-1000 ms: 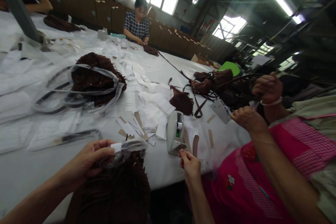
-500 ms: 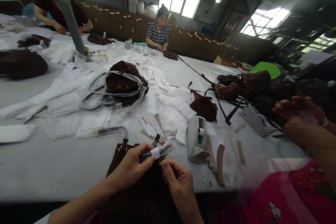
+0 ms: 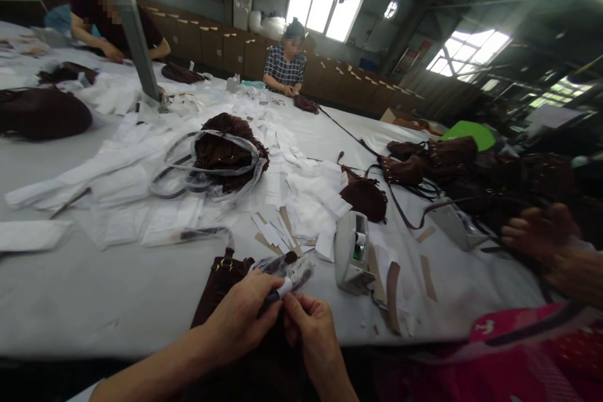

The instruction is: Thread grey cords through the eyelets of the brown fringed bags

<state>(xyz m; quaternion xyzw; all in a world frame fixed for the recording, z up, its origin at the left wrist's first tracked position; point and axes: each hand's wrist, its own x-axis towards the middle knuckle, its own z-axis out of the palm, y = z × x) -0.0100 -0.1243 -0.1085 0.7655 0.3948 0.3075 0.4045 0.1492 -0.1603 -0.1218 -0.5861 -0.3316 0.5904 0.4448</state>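
The dispenser [image 3: 351, 251] stands upright on the worktop [image 3: 141, 304]. To its left and nearer the viewer, the left hand [image 3: 249, 308] is curled round a dark strap [image 3: 270, 303], thumb on top, with a white band [image 3: 284, 287] around it just past the fingers. The right hand [image 3: 311, 323], between left hand and dispenser, has thumb and fingertip pressed together at the band's edge; whether they grip it is too small to tell. Clear plastic [image 3: 304, 269] covers the strap end beyond. The brown bag [image 3: 211, 286] is left of the dispenser, at the worktop's near edge, under the hands and partly hidden by them.

Card strips [image 3: 271, 235] lie just left of the dispenser, a curved strip [image 3: 392, 292] just right. Behind it rests a fringed bag [image 3: 367, 196]; farther back and left, a plastic-wrapped bag [image 3: 226, 154]. Well right of it, a co-worker's hands [image 3: 541, 235] are blurred.
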